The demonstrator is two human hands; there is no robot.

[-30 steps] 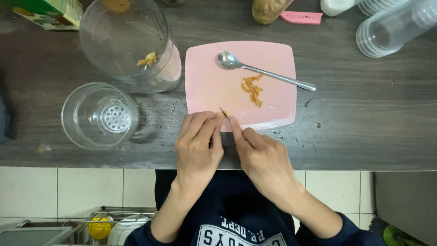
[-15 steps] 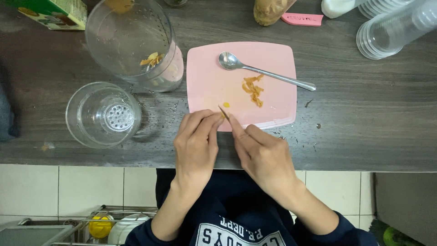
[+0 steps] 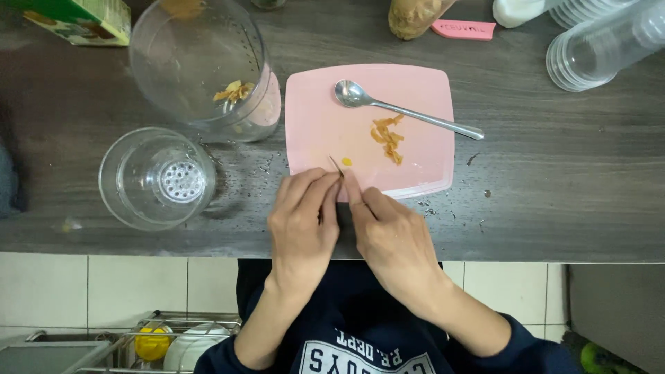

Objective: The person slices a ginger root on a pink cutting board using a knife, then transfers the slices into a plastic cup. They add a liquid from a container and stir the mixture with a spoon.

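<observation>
Little has moved since the earlier frames: both hands stay together at the near edge of the pink board (image 3: 422, 83), fingertips shifted only slightly. At the lower centre of the frame the left hand (image 3: 303, 225) and the right hand (image 3: 391, 239) meet, their fingertips (image 3: 331, 185) pinched close around a thin dark sliver (image 3: 336, 165) that sticks up and to the left from between them; which hand grips it I cannot tell. A small yellow bit (image 3: 346, 161) lies on the board just beside the sliver's tip. Orange shreds (image 3: 388, 135) and a metal spoon (image 3: 405, 109) lie further up the board, untouched. A clear jug (image 3: 201, 62) holding a few shreds and a clear cup (image 3: 158, 179) stand to the left.
</observation>
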